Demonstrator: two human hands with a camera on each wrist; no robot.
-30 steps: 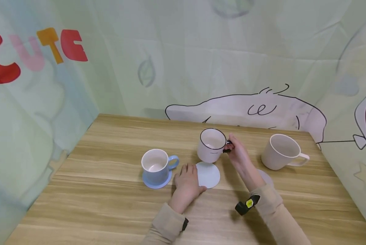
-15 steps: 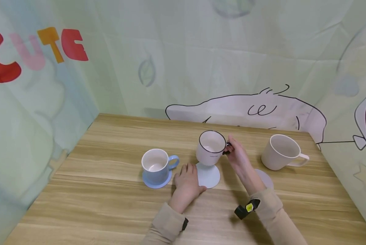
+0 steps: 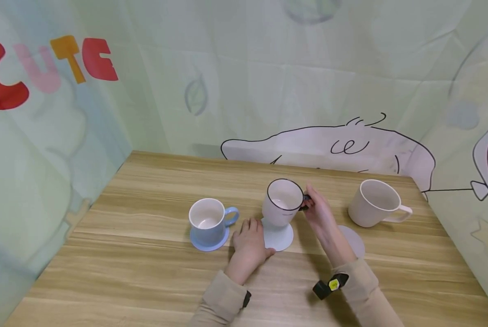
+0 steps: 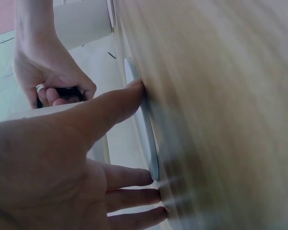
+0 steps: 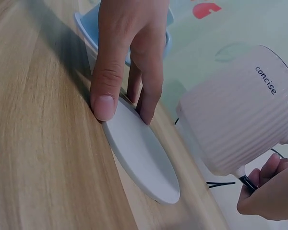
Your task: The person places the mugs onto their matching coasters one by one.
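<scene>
My right hand [image 3: 319, 211] grips the black handle of a white ribbed mug [image 3: 282, 204] with a dark rim. In the right wrist view the mug is tilted and off the table, apart from the white round coaster [image 5: 144, 153]; "concise" is printed on its side. My left hand [image 3: 249, 243] rests on the table at the left side of that coaster. Its fingers are fairly straight, the thumb and index fingertips touching the coaster's edge. Left of this hand, a blue mug [image 3: 208, 225] stands on a blue coaster [image 3: 204, 246].
A large cream mug [image 3: 368, 209] stands at the right, its handle pointing right. Partly behind my right forearm lies a pale grey-purple coaster [image 3: 353, 240]. The wood-grain table [image 3: 125, 272] meets printed cloth walls [image 3: 154, 91] at the back and sides.
The white mug in my right hand first shifted slightly left, then came lower and nearer over the white coaster. My left hand has stayed in place.
</scene>
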